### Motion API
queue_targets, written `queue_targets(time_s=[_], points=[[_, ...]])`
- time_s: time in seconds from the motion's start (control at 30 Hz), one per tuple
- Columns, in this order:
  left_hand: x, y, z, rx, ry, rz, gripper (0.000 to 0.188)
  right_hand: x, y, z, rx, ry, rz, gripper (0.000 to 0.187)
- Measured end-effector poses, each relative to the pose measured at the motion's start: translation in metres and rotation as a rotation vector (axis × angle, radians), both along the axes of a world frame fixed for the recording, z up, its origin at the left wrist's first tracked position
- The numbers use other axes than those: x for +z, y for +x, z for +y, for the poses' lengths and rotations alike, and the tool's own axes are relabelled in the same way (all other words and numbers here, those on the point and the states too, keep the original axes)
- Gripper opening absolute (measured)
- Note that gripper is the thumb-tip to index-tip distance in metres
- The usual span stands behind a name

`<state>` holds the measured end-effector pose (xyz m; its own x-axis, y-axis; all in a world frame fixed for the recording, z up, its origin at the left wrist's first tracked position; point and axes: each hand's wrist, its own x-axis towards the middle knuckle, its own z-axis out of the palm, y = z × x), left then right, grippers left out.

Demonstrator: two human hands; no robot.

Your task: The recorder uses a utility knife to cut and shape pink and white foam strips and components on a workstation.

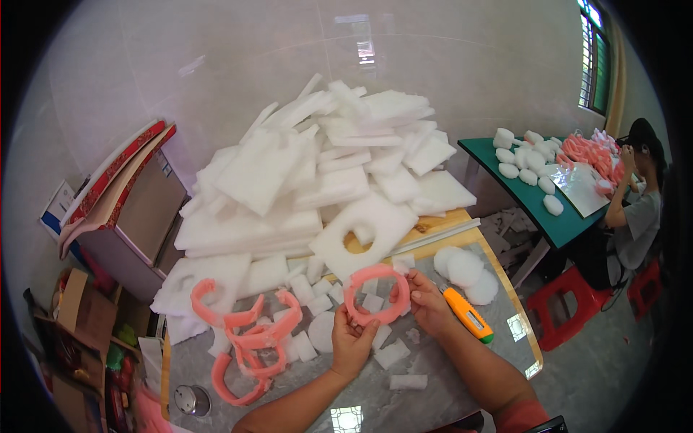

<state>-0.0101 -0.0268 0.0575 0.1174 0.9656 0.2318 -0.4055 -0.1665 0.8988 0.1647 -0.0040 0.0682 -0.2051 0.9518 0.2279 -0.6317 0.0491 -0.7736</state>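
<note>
Both hands hold one pink foam ring (375, 292) just above the table. My left hand (351, 340) grips its lower left edge and my right hand (426, 303) grips its right side. White foam scraps (375, 303) show through the ring's hole. An orange utility knife (468, 315) lies on the table just right of my right hand. Several more pink foam rings (253, 339) lie in a loose heap to the left of my left hand.
A tall pile of white foam sheets (325, 173) fills the back of the table (440, 361). Round white foam discs (465, 270) lie at the right. A person (639, 209) sits at a green table (556, 216) with foam pieces, far right. Red stools (567, 307) stand on the floor. Boxes (130, 209) stand left.
</note>
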Motion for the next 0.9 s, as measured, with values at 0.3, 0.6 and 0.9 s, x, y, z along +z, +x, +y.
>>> queue_targets(time_s=[0.3,0.6,0.9], points=[[-0.011,0.001,0.003,-0.065,0.042,0.175,0.055,-0.002,-0.005,0.001,-0.289,-0.075,-0.315,0.039],[-0.010,-0.001,0.002,-0.007,0.557,0.786,0.033,0.005,-0.005,0.005,-0.657,0.083,-0.348,0.038],[-0.007,-0.010,-0.003,0.305,0.355,0.439,0.029,0.006,-0.007,0.000,-0.541,0.097,-0.303,0.029]])
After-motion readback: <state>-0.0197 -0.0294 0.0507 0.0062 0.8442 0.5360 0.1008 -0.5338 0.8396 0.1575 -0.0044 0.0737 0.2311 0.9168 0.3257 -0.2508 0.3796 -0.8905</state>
